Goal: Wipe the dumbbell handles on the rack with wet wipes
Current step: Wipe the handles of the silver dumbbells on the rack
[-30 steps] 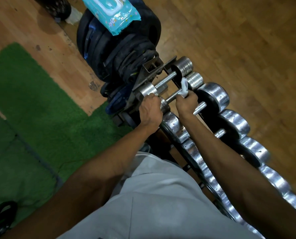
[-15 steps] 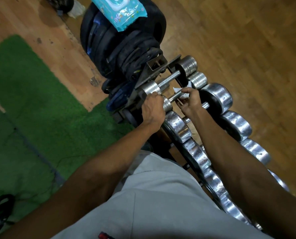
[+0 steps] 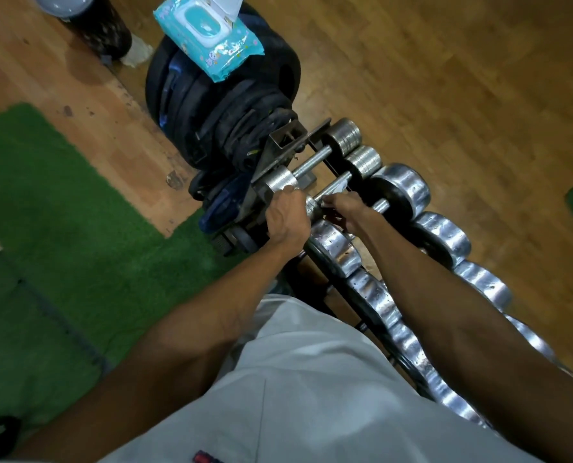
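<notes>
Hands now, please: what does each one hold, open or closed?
Left hand: closed on the near end of a small dumbbell.
Right hand: closed, pressing a white wipe on that dumbbell's handle.

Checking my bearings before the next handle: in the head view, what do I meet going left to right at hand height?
Green mat → left hand → right hand holding the wipe → big dumbbell head → wood floor.

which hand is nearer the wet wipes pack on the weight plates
Left. The left hand grips the dumbbell's near end, on the side toward the wet wipes pack; the right hand is farther along the handle.
</notes>
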`<act>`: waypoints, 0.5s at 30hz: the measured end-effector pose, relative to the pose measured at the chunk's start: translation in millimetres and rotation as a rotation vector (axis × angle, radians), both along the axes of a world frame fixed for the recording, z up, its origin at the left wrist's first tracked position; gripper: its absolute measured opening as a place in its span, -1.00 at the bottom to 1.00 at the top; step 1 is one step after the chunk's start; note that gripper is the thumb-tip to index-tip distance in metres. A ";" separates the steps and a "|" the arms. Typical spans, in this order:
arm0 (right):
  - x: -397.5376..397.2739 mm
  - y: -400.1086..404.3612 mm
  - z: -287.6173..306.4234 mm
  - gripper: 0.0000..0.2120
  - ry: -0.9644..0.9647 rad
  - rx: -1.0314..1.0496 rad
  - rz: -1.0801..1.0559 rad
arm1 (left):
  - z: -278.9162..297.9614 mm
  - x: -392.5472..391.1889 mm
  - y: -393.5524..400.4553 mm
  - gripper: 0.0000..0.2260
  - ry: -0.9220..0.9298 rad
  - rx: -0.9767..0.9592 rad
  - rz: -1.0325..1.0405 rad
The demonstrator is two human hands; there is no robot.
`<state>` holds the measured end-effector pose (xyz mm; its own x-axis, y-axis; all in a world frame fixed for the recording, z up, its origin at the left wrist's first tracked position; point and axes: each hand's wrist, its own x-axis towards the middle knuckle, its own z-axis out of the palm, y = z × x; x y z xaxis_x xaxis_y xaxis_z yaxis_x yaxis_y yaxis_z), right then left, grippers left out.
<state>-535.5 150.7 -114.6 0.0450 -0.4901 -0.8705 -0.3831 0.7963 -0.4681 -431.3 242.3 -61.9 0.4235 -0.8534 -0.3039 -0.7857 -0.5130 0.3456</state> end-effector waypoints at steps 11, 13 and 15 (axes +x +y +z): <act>-27.3 3.1 26.8 -0.91 -0.110 -0.115 -0.045 | 12.5 -13.2 15.3 -0.81 0.143 -0.097 0.044; -33.6 6.1 32.2 -0.92 -0.144 -0.149 -0.096 | 17.8 -20.3 18.8 -0.77 0.168 -0.128 0.021; -41.6 11.9 38.5 -0.89 -0.162 -0.170 -0.143 | 21.6 -26.4 22.7 -0.73 0.178 -0.136 -0.017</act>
